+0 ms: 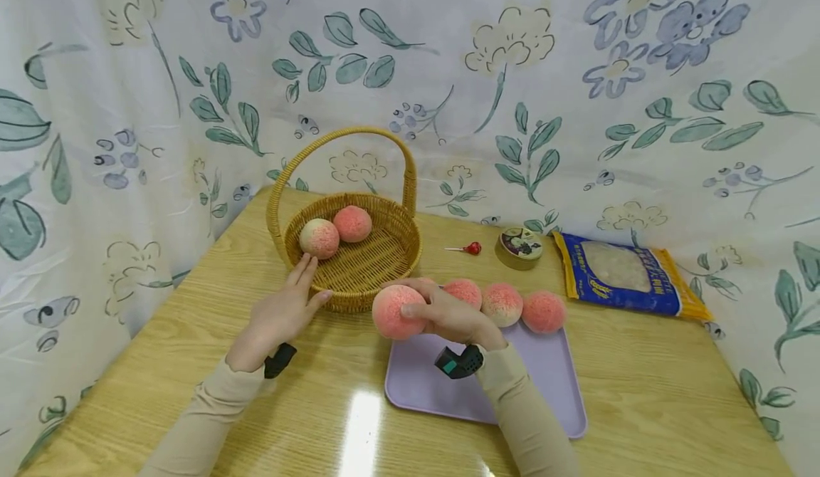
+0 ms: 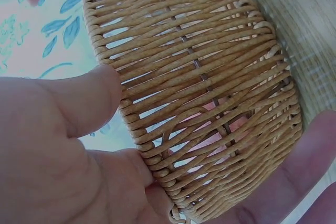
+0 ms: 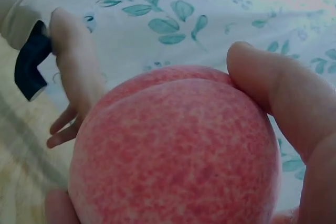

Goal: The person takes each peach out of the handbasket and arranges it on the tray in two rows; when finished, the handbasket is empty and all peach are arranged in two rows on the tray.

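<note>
My right hand (image 1: 451, 313) grips a pink peach (image 1: 398, 312) between thumb and fingers, above the back left of the lilac tray (image 1: 442, 399). That peach (image 3: 178, 150) fills the middle of the right wrist view. At the wicker basket (image 1: 410, 249), my left hand (image 1: 282, 317) touches the near left side with fairly straight, spread fingers. The left wrist view shows the thumb (image 2: 97, 100) against the edge of the woven wall (image 2: 194, 77). Inside the basket lie a pale pink peach (image 1: 319, 239) and a pinker peach (image 1: 352, 223).
Several peaches line the tray's back edge, among them one peach (image 1: 502, 304) and the rightmost peach (image 1: 544, 312). Behind are a red lollipop (image 1: 472, 248), a round tin (image 1: 519, 248) and a blue-yellow packet (image 1: 631, 276). A floral curtain (image 1: 448, 71) borders the wooden table (image 1: 307, 413).
</note>
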Demonstrator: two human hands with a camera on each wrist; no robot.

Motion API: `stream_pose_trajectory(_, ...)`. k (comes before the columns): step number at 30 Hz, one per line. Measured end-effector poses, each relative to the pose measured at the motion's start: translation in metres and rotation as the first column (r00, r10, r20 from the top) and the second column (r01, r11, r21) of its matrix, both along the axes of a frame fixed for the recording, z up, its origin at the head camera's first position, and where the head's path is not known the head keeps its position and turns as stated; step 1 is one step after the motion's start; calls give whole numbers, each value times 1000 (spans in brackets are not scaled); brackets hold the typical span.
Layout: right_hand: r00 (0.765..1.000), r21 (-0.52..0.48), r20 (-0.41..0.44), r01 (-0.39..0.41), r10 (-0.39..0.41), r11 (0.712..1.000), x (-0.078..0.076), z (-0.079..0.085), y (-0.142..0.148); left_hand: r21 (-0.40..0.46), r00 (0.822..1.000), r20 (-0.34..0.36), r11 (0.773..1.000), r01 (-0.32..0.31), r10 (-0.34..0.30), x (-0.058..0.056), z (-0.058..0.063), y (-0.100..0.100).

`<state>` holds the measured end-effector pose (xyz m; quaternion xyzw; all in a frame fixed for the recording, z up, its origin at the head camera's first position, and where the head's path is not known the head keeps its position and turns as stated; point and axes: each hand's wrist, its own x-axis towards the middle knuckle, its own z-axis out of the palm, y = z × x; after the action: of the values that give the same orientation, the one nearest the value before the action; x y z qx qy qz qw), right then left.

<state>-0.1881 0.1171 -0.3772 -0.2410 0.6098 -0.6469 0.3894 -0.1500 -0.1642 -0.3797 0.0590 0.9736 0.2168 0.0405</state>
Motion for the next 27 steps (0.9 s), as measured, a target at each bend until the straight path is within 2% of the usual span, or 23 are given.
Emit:
stream_pose_trajectory(8,998,111,-16,61,-60,992,3,-19,-4,-16,1000,-6,1000,-8,8,1,-4,0)
stream_pose_trajectory(13,993,169,-82,102,-89,980,4,-25,-11,-12,1000,-11,1000,-4,3,1,-3,-1)
stream_pose_trajectory(16,980,216,-170,140,-104,966,6,-27,-17,-13,1000,-14,1000,-1,1,1,-2,0)
stream_pose_trajectory(19,954,257,-269,201,-130,945,9,-29,-23,-13,1000,-16,1000,-4,4,1,-1,-1)
stream_pose_trajectory(22,939,274,-306,245,-157,930,12,-31,-30,-12,1000,-17,1000,-5,5,1,0,-1)
stream_pose_trajectory(27,930,290,-319,277,-181,916,16,-32,-36,-16,1000,-13,1000,-7,7,1,-1,0)
